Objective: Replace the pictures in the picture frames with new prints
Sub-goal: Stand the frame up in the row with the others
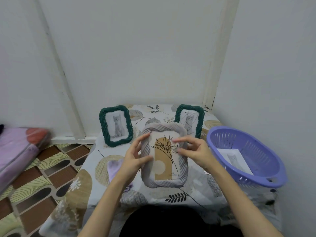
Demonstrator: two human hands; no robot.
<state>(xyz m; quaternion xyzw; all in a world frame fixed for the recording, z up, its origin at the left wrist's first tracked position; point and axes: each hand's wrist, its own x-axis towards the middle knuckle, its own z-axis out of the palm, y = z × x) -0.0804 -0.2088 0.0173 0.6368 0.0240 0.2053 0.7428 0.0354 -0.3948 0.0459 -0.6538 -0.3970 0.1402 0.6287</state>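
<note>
A grey ribbed picture frame (pixel 183 170) with a tan arch and line-drawn plant print is held tilted above the small table. My left hand (pixel 135 156) grips the frame's left edge, thumb on its front. My right hand (pixel 193 149) holds the right edge, fingers reaching over the print. Behind stand two dark green ribbed frames: the left green frame (pixel 116 125) shows a grey kitten picture, the right green frame (pixel 191 118) shows a line sketch and is partly hidden by the grey frame.
A purple plastic basket (pixel 246 156) at the table's right holds a loose kitten print (pixel 234 158). A lilac cloth (pixel 114 166) lies under my left wrist. The leaf-patterned tablecloth (pixel 153 113) covers the table. Folded bedding (pixel 20 147) lies on the floor at left; walls close behind.
</note>
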